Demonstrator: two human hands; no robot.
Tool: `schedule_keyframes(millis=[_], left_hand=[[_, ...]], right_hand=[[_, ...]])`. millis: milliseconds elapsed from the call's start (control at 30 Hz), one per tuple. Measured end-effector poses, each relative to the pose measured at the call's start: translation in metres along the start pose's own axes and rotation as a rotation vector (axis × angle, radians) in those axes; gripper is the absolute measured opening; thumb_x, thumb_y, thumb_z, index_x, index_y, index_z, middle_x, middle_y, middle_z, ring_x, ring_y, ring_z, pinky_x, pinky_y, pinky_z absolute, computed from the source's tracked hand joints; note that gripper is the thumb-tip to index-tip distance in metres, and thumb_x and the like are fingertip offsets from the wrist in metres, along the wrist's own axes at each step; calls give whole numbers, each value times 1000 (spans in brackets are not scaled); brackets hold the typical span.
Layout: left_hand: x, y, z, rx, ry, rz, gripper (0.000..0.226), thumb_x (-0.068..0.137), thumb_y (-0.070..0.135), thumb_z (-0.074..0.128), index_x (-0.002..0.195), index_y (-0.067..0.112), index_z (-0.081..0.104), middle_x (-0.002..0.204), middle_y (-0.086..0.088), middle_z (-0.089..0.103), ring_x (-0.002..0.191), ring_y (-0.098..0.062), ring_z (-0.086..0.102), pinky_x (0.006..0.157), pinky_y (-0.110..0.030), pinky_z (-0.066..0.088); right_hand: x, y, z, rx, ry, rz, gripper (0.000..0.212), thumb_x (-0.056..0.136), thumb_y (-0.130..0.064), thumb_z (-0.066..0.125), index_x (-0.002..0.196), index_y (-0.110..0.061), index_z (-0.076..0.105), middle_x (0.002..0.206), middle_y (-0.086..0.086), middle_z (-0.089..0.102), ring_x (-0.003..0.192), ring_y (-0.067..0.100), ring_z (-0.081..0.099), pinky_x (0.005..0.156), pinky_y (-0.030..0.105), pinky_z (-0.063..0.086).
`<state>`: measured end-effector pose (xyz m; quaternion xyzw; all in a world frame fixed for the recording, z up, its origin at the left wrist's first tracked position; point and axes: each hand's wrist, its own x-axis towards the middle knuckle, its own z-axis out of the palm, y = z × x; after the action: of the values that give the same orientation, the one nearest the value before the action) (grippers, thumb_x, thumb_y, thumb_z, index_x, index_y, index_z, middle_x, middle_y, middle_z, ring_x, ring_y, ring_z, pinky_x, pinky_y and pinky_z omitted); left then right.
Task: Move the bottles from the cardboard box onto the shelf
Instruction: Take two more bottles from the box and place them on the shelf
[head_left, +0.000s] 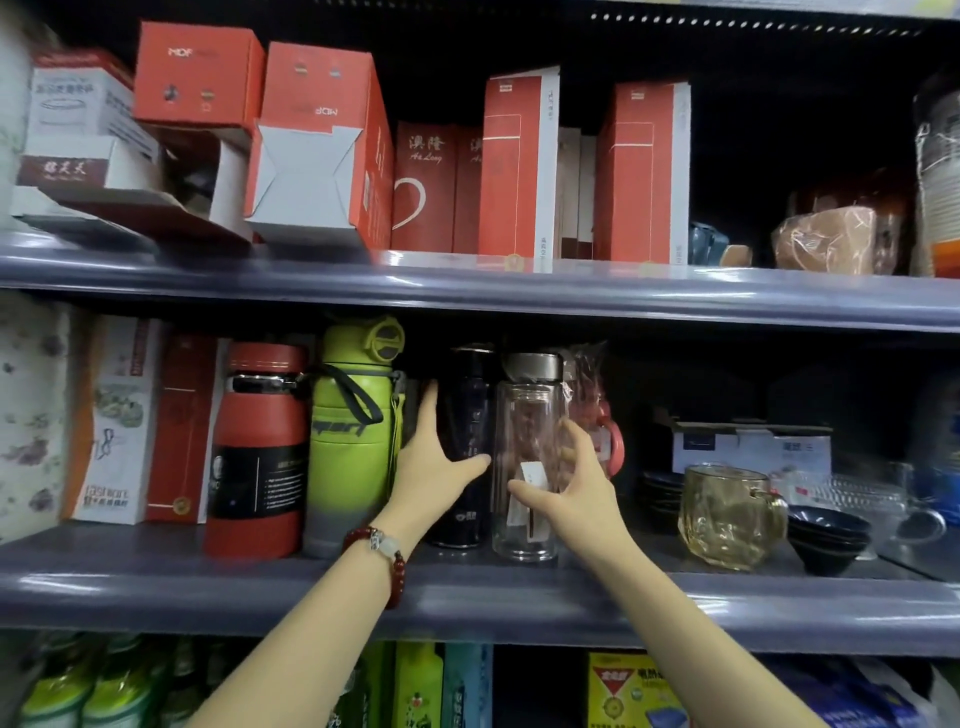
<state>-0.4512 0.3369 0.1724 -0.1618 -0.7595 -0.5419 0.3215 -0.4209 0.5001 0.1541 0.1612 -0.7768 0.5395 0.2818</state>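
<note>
Now, the scene by parts:

Middle shelf: the grey shelf (156, 582) runs across the frame at mid height and carries 4 bottles standing upright in a row.
Dark bottle: the black bottle (467, 415) stands at the centre, between the green bottle and the clear bottle.
Left hand: the left hand (434, 467) is at the left side of the black bottle, fingers pointing up behind it and thumb stretched across its front; it seems to hold the bottle loosely, but the contact of the fingers is hidden.
Clear bottle: the clear bottle (527, 457) with a grey metal cap stands just right of the black bottle, with a small white label on its front.
Right hand: the right hand (571, 483) is spread wide around the lower part of the clear bottle, thumb at the front and fingers toward the right side; I cannot tell if it really grips.
Green bottle: the green bottle (353, 431) stands left of centre, with a dark strap.
Red bottle: the red bottle (260, 447) stands just left of the green one.
Wrist: a red bead bracelet (384, 551) is on the left wrist.
Right side: an amber glass mug (727, 514) and dark bowls (826, 540) sit on the same shelf.
Upper shelf: red boxes (519, 166) stand in the upper part of the frame.
</note>
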Motion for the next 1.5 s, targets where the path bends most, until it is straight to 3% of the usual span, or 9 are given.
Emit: schedule_keyframes(millis=[233, 367, 500, 667, 833, 933, 1167, 1333, 1500], left_hand=[[-17, -5, -4, 24, -25, -17, 105, 74, 20, 79, 151, 35, 9, 151, 5, 38, 136, -15, 39, 101, -22, 30], [-22, 0, -10, 9, -52, -33, 105, 74, 20, 79, 151, 37, 10, 147, 7, 43, 119, -2, 44, 99, -21, 34], [-28, 3, -10, 42, -73, -57, 103, 79, 24, 75, 151, 37, 3, 152, 4, 36, 134, -14, 41, 102, -23, 33], [-37, 17, -10, 236, -63, -103, 91, 88, 14, 64, 153, 26, 2, 137, -13, 50, 102, -21, 58, 70, -19, 46], [-56, 31, -23, 335, -125, -127, 66, 90, 15, 59, 148, 20, 28, 142, -12, 46, 89, -12, 50, 78, -22, 41], [-72, 38, -35, 424, -167, -81, 38, 89, 17, 60, 127, 20, 56, 123, -6, 62, 97, -13, 55, 81, -21, 40], [-124, 42, -87, 679, -128, -25, 22, 83, 17, 62, 103, 18, 72, 104, -1, 72, 99, -17, 64, 89, -29, 50], [-178, 23, -149, 906, -162, -180, 20, 82, 19, 60, 98, 21, 71, 101, -1, 71, 98, -22, 64, 85, -40, 53], [-251, -6, -228, 1062, -233, -416, 19, 85, 17, 58, 98, 13, 70, 102, -9, 70, 100, -28, 63, 74, -26, 42]], right_hand=[[-2, -1, -1, -27, 15, 29, 90, 73, -23, 80, 145, -32, 26, 141, 5, 47, 130, 23, 47, 107, 43, 42], [-5, -4, -3, -27, 4, 30, 89, 75, -24, 78, 146, -32, 25, 143, 6, 46, 132, 24, 44, 108, 44, 40], [-8, -6, -1, -47, -4, 33, 89, 80, -24, 74, 149, -27, 19, 149, 7, 39, 136, 25, 40, 109, 38, 37], [-17, -12, 4, -200, 18, 21, 86, 85, -24, 68, 152, -13, 15, 151, 10, 37, 138, 26, 36, 111, 36, 32], [-38, -13, 7, -400, 50, -28, 64, 86, -22, 61, 141, -2, 35, 134, 16, 49, 126, 31, 45, 91, 26, 35], [-58, -19, 11, -457, 24, -154, 58, 86, -15, 60, 140, -7, 38, 136, 13, 44, 126, 26, 43, 92, 20, 31], [-99, -43, 53, -435, -254, -417, 46, 86, -16, 61, 131, -9, 53, 128, 10, 54, 120, 24, 51, 100, 30, 38], [-137, -57, 114, -413, -478, -433, 39, 83, -20, 63, 122, -11, 60, 119, 10, 62, 114, 26, 55, 94, 31, 40], [-193, -74, 196, -376, -722, -414, 36, 82, -22, 63, 116, -12, 63, 116, 13, 62, 111, 29, 57, 93, 36, 46]])
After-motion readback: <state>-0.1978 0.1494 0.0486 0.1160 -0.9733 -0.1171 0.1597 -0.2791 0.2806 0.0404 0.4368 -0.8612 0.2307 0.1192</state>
